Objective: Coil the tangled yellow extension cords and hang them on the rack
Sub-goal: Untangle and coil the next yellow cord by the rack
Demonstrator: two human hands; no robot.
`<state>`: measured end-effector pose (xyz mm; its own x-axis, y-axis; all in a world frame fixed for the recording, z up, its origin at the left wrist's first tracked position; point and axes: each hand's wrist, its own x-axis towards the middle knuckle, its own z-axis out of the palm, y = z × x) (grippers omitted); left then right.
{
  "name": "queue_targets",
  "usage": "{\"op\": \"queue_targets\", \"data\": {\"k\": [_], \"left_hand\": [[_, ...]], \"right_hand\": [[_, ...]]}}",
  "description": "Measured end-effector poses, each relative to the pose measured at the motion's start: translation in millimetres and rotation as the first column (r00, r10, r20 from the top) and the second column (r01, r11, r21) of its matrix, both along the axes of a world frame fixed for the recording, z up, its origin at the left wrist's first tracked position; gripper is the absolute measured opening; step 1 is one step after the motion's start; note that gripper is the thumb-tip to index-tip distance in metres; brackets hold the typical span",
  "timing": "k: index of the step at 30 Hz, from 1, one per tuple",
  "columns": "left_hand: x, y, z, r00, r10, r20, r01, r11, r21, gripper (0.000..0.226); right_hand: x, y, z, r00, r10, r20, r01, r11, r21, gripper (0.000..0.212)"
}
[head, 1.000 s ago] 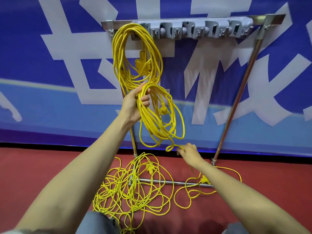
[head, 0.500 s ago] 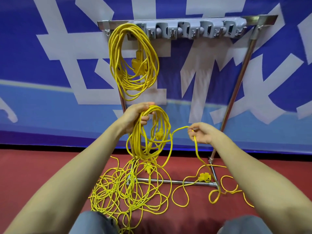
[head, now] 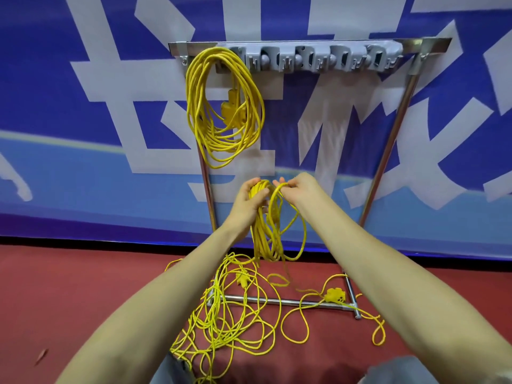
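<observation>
My left hand [head: 248,199] grips the top of a partly wound coil of yellow cord [head: 267,234] that hangs down in front of the rack. Right beside it, my right hand [head: 297,188] holds a fresh loop of the same cord against the coil's top. One finished yellow coil [head: 224,106] with its socket block hangs from the left hook of the metal rack [head: 310,58]. A tangled heap of yellow cord [head: 224,317] lies on the red floor below, and a yellow plug [head: 335,295] rests by the rack's base bar.
The rack's grey hook strip has several free hooks to the right of the hung coil. Its slanted right leg [head: 388,151] and base bar [head: 279,302] stand on the red floor against a blue and white banner [head: 83,134]. My knees show at the bottom edge.
My right hand lifted cord from the floor, swung it left and brought a loop to my left hand. My left hand lowered the coil. The trailing cord and plug shifted on the floor.
</observation>
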<state>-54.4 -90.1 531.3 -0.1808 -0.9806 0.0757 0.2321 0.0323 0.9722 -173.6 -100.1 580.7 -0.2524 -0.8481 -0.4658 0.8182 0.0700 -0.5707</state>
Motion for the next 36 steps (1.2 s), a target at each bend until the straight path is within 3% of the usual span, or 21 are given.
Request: {"op": "queue_targets", "data": {"k": [1, 6, 9, 10, 12, 13, 14, 16, 18, 19, 20, 23, 28, 30, 34, 36], "left_hand": [[-2.0, 1.6, -2.4, 1.0, -0.022, -0.006, 0.022, 1.0, -0.004, 0.036], [-3.8, 7.5, -1.0, 0.993, -0.119, -0.025, 0.12, 0.992, 0.029, 0.032], [4.9, 7.1, 4.1, 0.989, -0.143, -0.033, 0.144, 0.989, 0.044, 0.033], [7.8, 6.6, 5.0, 0.989, -0.144, -0.015, 0.144, 0.989, 0.044, 0.035], [11.5, 4.4, 6.3, 0.992, -0.129, 0.01, 0.129, 0.991, 0.046, 0.036], [12.8, 2.5, 7.1, 0.993, -0.116, 0.014, 0.115, 0.992, 0.051, 0.035], [14.5, 0.2, 8.1, 0.995, -0.103, 0.018, 0.102, 0.993, 0.057, 0.034], [19.1, -4.3, 10.5, 0.995, -0.094, 0.023, 0.093, 0.994, 0.065, 0.032], [22.9, -6.4, 14.2, 0.993, -0.116, 0.032, 0.113, 0.991, 0.073, 0.028], [23.9, -6.4, 16.2, 0.99, -0.133, 0.04, 0.129, 0.988, 0.078, 0.025], [24.3, -5.8, 18.0, 0.988, -0.148, 0.044, 0.144, 0.986, 0.082, 0.023], [24.6, -2.7, 22.9, 0.987, -0.159, 0.02, 0.157, 0.985, 0.071, 0.02], [27.8, -0.4, 22.3, 0.986, -0.166, -0.034, 0.168, 0.983, 0.072, 0.028], [26.7, 0.4, 21.5, 0.985, -0.171, -0.033, 0.173, 0.982, 0.071, 0.029], [27.3, 3.4, 19.1, 0.973, -0.216, -0.078, 0.221, 0.973, 0.066, 0.023], [27.7, 6.5, 19.2, 0.968, -0.231, -0.097, 0.239, 0.967, 0.084, 0.022]], "right_hand": [[2.2, -4.6, 1.9, 0.999, -0.017, -0.033, 0.018, 1.0, 0.015, 0.039], [0.1, -20.5, 4.4, 0.981, -0.139, 0.132, 0.13, 0.989, 0.07, 0.045], [-13.9, -18.2, -3.8, 0.985, -0.111, 0.132, 0.098, 0.99, 0.101, 0.05], [-16.3, -12.4, -6.0, 0.992, -0.028, 0.122, 0.019, 0.997, 0.079, 0.048], [-17.9, -1.4, -10.4, 0.975, 0.212, -0.064, -0.209, 0.977, 0.041, 0.032], [-19.5, 2.9, -14.9, 0.91, 0.319, -0.264, -0.306, 0.948, 0.089, 0.02], [-21.7, 8.2, -17.6, 0.779, 0.401, -0.482, -0.368, 0.915, 0.167, 0.015], [-29.4, 16.6, -25.0, 0.348, 0.428, -0.834, -0.395, 0.874, 0.284, 0.013], [-38.2, 18.9, -33.8, -0.177, 0.285, -0.942, -0.381, 0.863, 0.333, 0.007], [-39.7, 19.1, -37.1, -0.332, 0.184, -0.925, -0.392, 0.865, 0.313, 0.007], [-39.5, 20.6, -37.6, -0.38, 0.096, -0.92, -0.424, 0.866, 0.265, 0.01], [-33.5, 20.8, -24.8, -0.237, -0.08, -0.968, -0.56, 0.826, 0.069, 0.007], [-27.9, 19.8, -0.6, -0.079, -0.076, -0.994, -0.738, 0.675, 0.008, 0.005], [-24.0, 20.2, 2.8, 0.002, -0.076, -0.997, -0.73, 0.682, -0.054, 0.004], [-22.2, 14.1, 3.3, 0.313, -0.1, -0.944, -0.552, 0.79, -0.267, 0.003], [-27.9, 6.2, 1.9, 0.372, -0.105, -0.922, -0.439, 0.856, -0.274, 0.008]]}}
